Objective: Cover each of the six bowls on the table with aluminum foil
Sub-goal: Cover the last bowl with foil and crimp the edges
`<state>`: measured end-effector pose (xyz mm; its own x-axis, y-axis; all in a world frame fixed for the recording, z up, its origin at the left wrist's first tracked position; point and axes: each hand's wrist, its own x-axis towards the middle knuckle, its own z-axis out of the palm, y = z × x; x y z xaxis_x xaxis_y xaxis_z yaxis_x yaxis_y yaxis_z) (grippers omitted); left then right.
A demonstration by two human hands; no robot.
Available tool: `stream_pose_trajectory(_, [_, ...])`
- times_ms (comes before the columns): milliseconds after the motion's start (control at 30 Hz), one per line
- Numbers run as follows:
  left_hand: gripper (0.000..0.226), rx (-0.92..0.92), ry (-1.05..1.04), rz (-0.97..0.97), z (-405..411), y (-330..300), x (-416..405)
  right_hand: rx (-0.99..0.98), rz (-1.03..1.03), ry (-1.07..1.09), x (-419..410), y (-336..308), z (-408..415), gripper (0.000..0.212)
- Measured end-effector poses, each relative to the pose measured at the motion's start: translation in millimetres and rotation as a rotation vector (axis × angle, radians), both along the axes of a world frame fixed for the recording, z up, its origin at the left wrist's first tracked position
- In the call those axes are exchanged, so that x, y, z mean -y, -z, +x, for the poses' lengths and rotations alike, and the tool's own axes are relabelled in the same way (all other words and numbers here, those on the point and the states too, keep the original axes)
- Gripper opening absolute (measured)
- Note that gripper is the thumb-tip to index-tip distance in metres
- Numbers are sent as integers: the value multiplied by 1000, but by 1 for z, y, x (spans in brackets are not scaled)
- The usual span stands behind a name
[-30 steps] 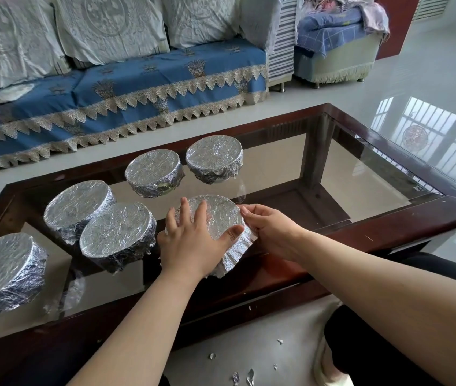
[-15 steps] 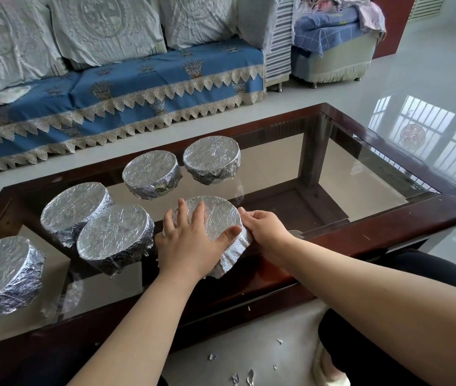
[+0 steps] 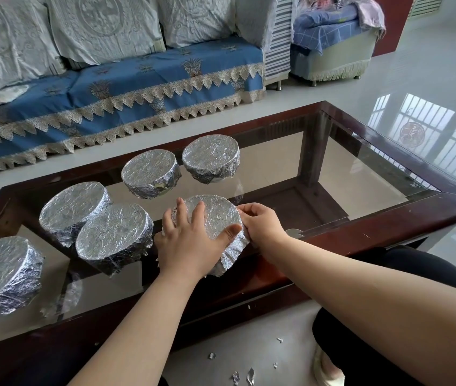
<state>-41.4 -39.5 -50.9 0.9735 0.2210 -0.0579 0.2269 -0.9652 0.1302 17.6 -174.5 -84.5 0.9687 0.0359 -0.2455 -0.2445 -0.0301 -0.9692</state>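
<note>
Foil (image 3: 215,215) lies over the sixth bowl (image 3: 229,260), which sits on the glass table (image 3: 360,185) at its near edge, directly in front of you. The bowl itself is hidden under the sheet.

Left hand (image 3: 190,246): palm flat on top of the foil, fingers straight and spread, thumb reaching to the right across the cover. It presses; it does not grip.

Right hand (image 3: 260,224): at the bowl's right rim, fingers curled in against the foil's edge, apparently pinching it down. The fingertips are hidden behind the rim, so you cannot confirm how far under they reach.

Five other bowls (image 3: 115,235) stand to the left and behind, each wrapped, skirts crimped down.

Step in hand, as judged: sealing the last cover. The near skirt (image 3: 232,254) flares out loose and pleated below your left thumb.

Next move calls for: holding the top taut with your left palm while your right works round the rim, folding that loose skirt under. Go gently; thin foil tears at the creases.

Foil scraps (image 3: 243,377) lie on the floor by your knee.
</note>
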Motion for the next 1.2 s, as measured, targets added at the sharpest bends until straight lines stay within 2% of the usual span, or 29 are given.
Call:
stream_pose_trajectory(100, [117,-7,-9,7,1,0,1,14,2,54,-2,3,1,13])
stream_pose_trajectory(300, [117,-28,-36,13,1,-2,5,125,-150,136,-1,5,-4,13])
stream_pose_trajectory(433, [115,-61,-66,6,1,-7,10,195,-222,6,-1,-3,-19,32])
stream_pose_trajectory(533, [100,-85,-63,-34,2,-11,10,190,-187,-38,-2,0,-22,24])
stream_pose_trajectory(600, [92,-96,-55,-82,4,-14,5,176,-178,-70,-1,0,-20,29])
stream_pose_trajectory(667, [91,-102,-45,-83,4,-16,-2,122,-132,-114,1,-1,-15,31])
stream_pose_trajectory(800, [92,-59,6,129,-2,-15,-10,15,34,-218,7,-9,-8,21])
stream_pose_trajectory(867, [100,-23,29,168,-3,-12,-10,-84,133,-264,10,-13,-7,20])
stream_pose_trajectory(1000, [100,-20,131,89,4,-6,-13,-292,279,-331,15,-16,-7,28])
stream_pose_trajectory(1200, [99,-70,179,25,6,-4,-16,-363,263,-426,21,-16,2,30])
